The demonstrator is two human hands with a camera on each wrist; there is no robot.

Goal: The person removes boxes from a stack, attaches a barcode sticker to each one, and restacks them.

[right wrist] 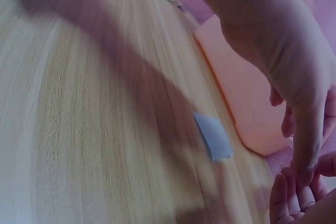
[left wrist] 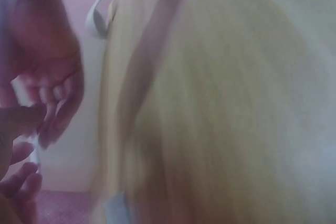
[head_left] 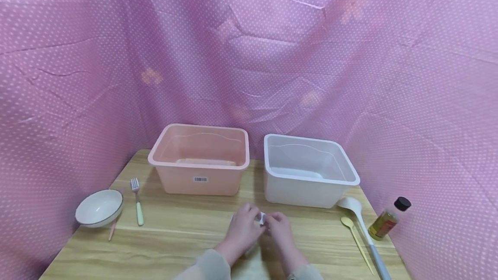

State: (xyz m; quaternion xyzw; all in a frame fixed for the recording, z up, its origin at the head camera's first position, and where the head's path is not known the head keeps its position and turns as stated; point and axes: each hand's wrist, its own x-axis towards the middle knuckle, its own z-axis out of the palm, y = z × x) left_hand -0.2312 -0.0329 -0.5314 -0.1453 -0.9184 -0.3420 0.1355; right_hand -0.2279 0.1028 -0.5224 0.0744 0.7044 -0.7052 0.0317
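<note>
Both hands meet over the middle of the table in the head view. The left hand (head_left: 243, 228) and the right hand (head_left: 279, 230) pinch a small white flat piece (head_left: 262, 218) between their fingertips. Most of that piece is hidden by the fingers, and I cannot tell its kind. In the right wrist view, a pale grey-blue flat rectangular piece (right wrist: 212, 137) lies on the wood below the hands. The left wrist view is blurred; there the right hand (left wrist: 47, 61) faces the left fingertips (left wrist: 21, 177), with a thin white edge between them.
Behind the hands stand a pink bin (head_left: 202, 180) and a white bin (head_left: 303, 191). On the left are a white bowl (head_left: 99, 208), a fork (head_left: 138, 204) and a pink utensil handle (head_left: 113, 230). A ladle (head_left: 363, 226), a yellow spoon (head_left: 354, 234) and an oil bottle (head_left: 385, 223) are on the right.
</note>
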